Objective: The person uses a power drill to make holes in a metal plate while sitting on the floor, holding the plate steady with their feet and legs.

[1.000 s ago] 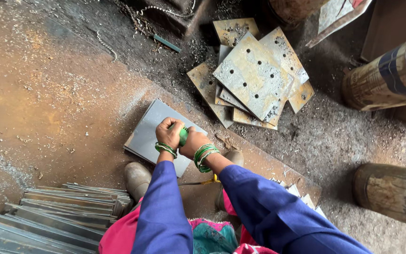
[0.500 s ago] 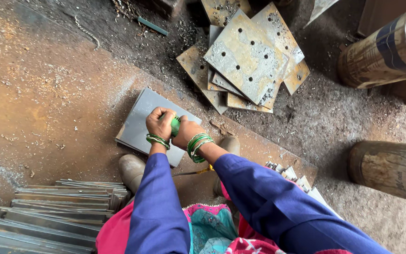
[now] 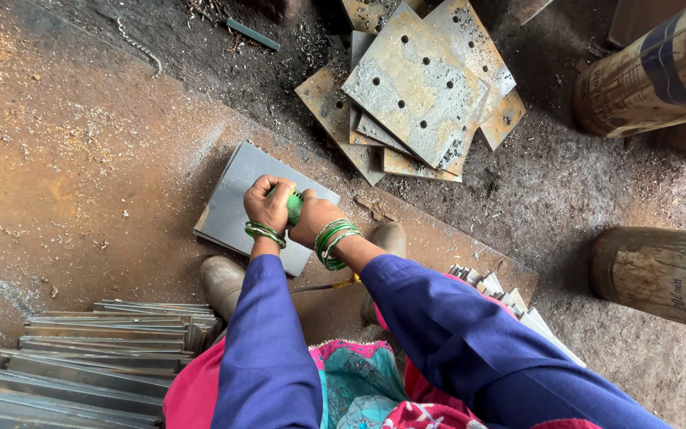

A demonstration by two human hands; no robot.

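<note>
Rusty, dusty floor underfoot. Left hand and right hand both clenched tight round green tool, pressed onto flat, smooth grey steel plate.

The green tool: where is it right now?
In the head view, centre: the green tool is gripped between the left hand and right hand, over the grey plate.

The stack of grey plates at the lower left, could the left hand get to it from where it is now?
Probably yes. The left hand grips a green tool over a grey plate; the stack lies beside the left arm, nothing between, but the hand must let go first.
</note>
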